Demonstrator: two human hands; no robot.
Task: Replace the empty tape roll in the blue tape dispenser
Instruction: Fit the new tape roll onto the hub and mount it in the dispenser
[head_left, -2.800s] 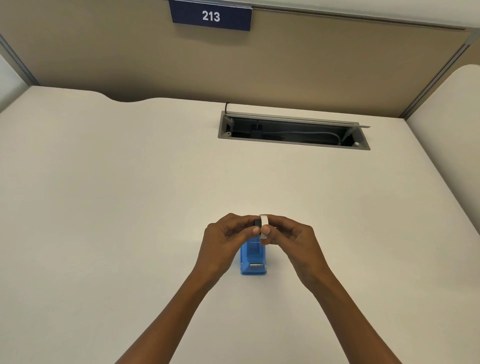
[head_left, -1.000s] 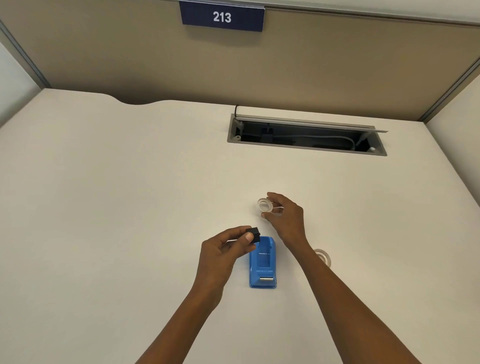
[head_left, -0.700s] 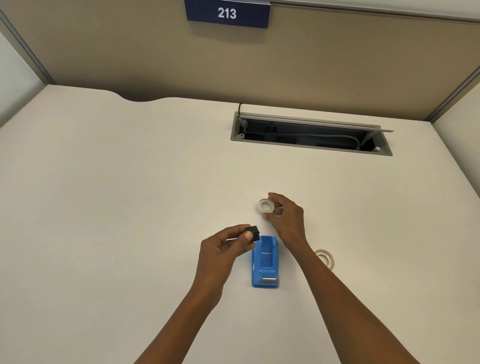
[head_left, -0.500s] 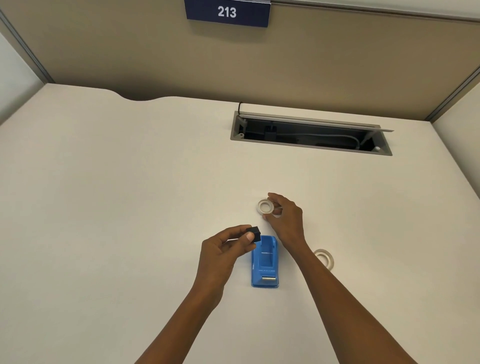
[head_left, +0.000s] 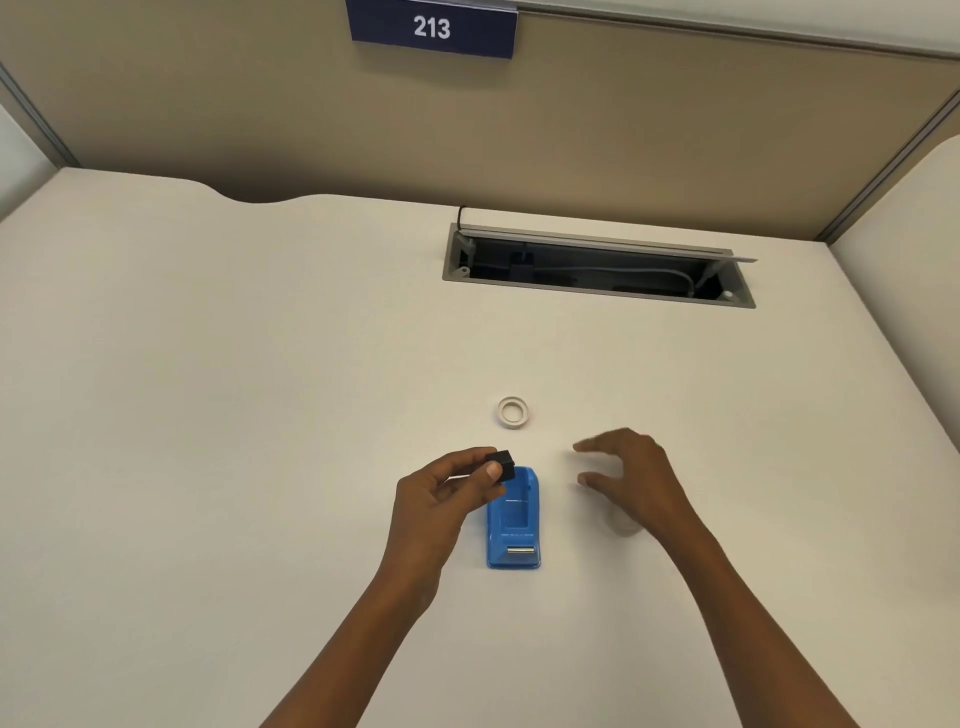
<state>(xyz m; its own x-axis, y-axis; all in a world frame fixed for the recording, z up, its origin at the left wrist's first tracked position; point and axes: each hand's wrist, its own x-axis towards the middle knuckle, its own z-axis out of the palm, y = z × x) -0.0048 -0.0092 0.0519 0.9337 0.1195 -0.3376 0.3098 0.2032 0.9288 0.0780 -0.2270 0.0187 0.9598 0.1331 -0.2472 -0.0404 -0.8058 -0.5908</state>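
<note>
The blue tape dispenser (head_left: 513, 520) lies on the white desk with its roll bay bare. My left hand (head_left: 445, 499) pinches a small black spindle (head_left: 501, 462) just above the dispenser's far left corner. The empty white roll core (head_left: 512, 412) lies flat on the desk beyond the dispenser. My right hand (head_left: 631, 475) hovers to the dispenser's right, fingers spread and holding nothing. A full tape roll (head_left: 621, 525) lies mostly hidden under that hand's wrist; only a pale edge shows.
An open grey cable tray (head_left: 597, 266) with a cord inside is sunk into the desk at the back. A tan partition with a blue "213" sign (head_left: 432, 27) stands behind. A second desk edge (head_left: 904, 218) adjoins at the right.
My right hand has let go of the empty core on the desk and moved right and nearer, above the full roll. The left hand still holds the black spindle.
</note>
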